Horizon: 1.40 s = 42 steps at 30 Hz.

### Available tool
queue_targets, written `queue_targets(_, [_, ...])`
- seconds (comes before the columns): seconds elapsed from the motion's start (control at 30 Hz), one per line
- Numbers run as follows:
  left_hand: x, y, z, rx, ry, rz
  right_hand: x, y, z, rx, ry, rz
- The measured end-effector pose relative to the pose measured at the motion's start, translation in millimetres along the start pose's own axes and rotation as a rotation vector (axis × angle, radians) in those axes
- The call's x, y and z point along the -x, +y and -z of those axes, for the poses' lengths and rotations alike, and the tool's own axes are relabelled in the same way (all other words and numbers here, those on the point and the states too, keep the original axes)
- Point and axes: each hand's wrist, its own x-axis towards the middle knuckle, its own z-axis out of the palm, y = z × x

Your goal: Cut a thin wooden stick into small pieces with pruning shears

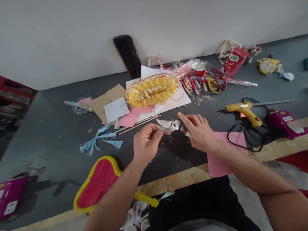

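Note:
My right hand [198, 131] is wrapped round the handles of a pair of pruning shears [176, 124], whose blades stand apart and point left. At the blade tips, my left hand [146, 139] pinches with thumb and fingertips; something small and pale sits between them, too small to name. Just behind the hands lie thin wooden sticks [138, 124]. Beyond those stands a yellow woven basket [156, 102] with a few pale beaded bits inside. By my left forearm rests a red fan-shaped piece with a yellow fuzzy edge [101, 179], partly covered by the arm.
A yellow glue gun [250, 112] with a black cord lies at right, near pink paper [216, 160]. Scissors [218, 84], red-wrapped sticks and a drink carton [235, 61] are at the back. Blue tassels [98, 141] lie left; a phone [128, 56] leans on the wall.

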Motion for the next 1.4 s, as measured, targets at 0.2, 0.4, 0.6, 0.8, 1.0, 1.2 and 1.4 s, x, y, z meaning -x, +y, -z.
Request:
queue_targets(0.2, [-2,0,-0.6,0.013,-0.016,-0.017,-1,-1,3,-0.016,-0.021,0.009])
queue_targets(0.4, [-2,1,0.6,-0.023,-0.03,-0.012,0,-1,5,-0.016,-0.051,0.009])
queue_targets(0.6, [-3,2,-1.6,-0.086,0.001,-0.011,-1,-1,4,0.018,-0.067,-0.019])
queue_targets(0.8, [-2,6,0.3,-0.112,0.006,-0.005,-3,3,1,-0.035,-0.051,0.001])
queue_targets(1.0, [-6,5,5.9,0.139,-0.155,0.11,-2,8,-2,-0.062,-0.03,0.066])
queue_targets(1.2, [-8,3,4.2,0.336,-0.207,0.205,-3,10,-1,-0.064,0.001,0.079])
queue_targets(1.4, [-11,4,2.7,0.466,-0.226,0.263,-5,17,-10,-0.199,0.133,0.156])
